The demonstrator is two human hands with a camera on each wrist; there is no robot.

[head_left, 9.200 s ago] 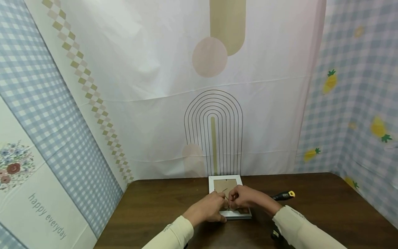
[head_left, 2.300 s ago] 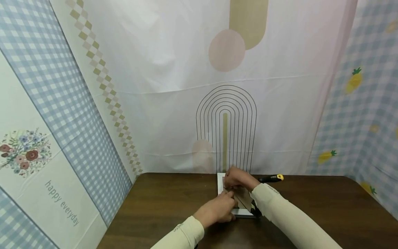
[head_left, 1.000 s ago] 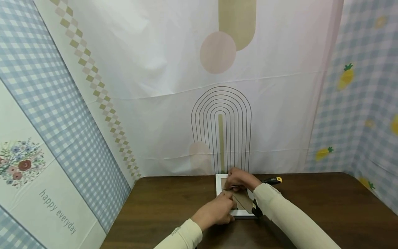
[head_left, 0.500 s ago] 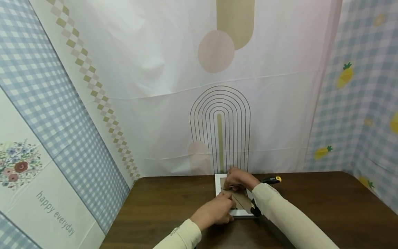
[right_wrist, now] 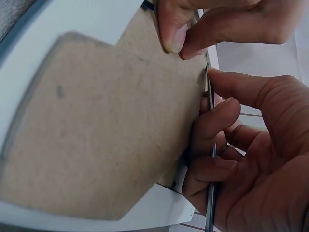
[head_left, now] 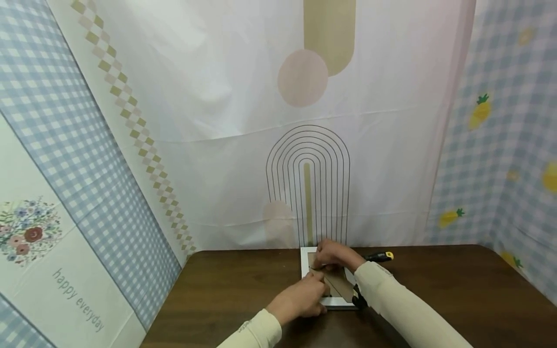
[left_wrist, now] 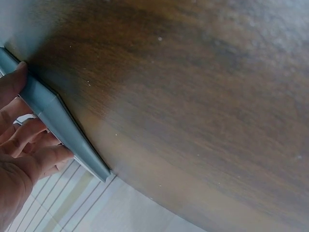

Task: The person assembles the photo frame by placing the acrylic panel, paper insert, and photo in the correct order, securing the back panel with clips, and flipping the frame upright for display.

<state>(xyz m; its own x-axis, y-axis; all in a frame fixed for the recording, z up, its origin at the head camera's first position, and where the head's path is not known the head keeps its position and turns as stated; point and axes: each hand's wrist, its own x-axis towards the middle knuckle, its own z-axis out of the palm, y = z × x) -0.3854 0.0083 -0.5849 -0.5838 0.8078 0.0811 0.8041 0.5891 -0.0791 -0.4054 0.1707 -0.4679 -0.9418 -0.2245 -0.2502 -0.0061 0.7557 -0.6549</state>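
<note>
A white picture frame [head_left: 337, 302] with a brown backing board [head_left: 340, 282] lies face down at the table's back edge. My left hand [head_left: 302, 296] grips its left side; in the left wrist view the thumb [left_wrist: 13, 84] presses the frame's outer edge [left_wrist: 72, 135]. Its fingertips [right_wrist: 175, 38] touch the board in the right wrist view. My right hand [right_wrist: 260, 140] holds a screwdriver by its thin metal shaft [right_wrist: 211, 193], the tip at the board's edge. The black handle [head_left: 379, 256] with a yellow end sticks out past the right wrist.
The dark wooden table [head_left: 235, 290] extends to both sides of the frame. A white patterned curtain [head_left: 230, 183] hangs directly behind it. Blue checked cloths hang at the left and right.
Since the oldest frame, my right hand and the screwdriver have moved from the frame's lower middle to its upper left part. Over the last second both hands stay nearly still.
</note>
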